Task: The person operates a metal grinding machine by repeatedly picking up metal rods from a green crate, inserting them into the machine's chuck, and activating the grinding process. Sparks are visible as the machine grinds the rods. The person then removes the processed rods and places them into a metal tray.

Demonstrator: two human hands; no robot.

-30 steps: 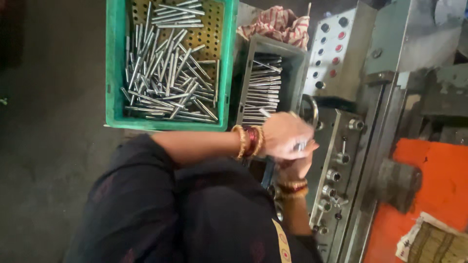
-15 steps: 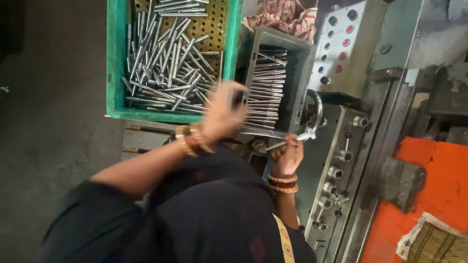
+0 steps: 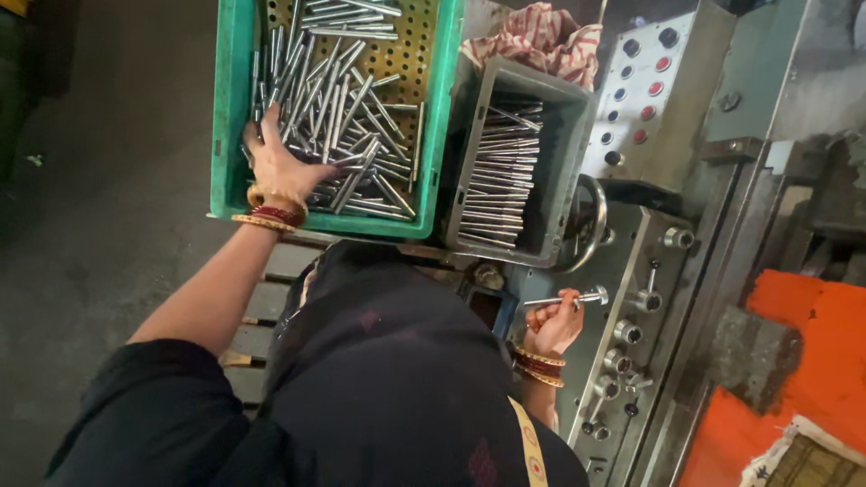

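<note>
My left hand (image 3: pixel 275 162) reaches into the green plastic crate (image 3: pixel 230 117) and rests on the loose pile of shiny metal rods (image 3: pixel 352 117), fingers spread over them at the crate's near left corner. My right hand (image 3: pixel 552 326) is lower right, beside the grey machine front. It grips one metal rod (image 3: pixel 566 297) that points right toward the machine's knobs. Both wrists carry red and gold bangles. My dark clothing fills the lower middle of the view.
A grey metal bin (image 3: pixel 566 153) with neatly stacked rods stands right of the crate. Behind it lies a red-and-white cloth (image 3: pixel 541 36). The machine has a button panel (image 3: pixel 645 81), a handwheel (image 3: pixel 593 221) and several knobs (image 3: pixel 627 332). An orange surface (image 3: pixel 812 361) is at the right.
My left hand has left my right hand, swung up and left, and landed on the rods in the green crate. My right hand has dropped slightly, still holding its rod.
</note>
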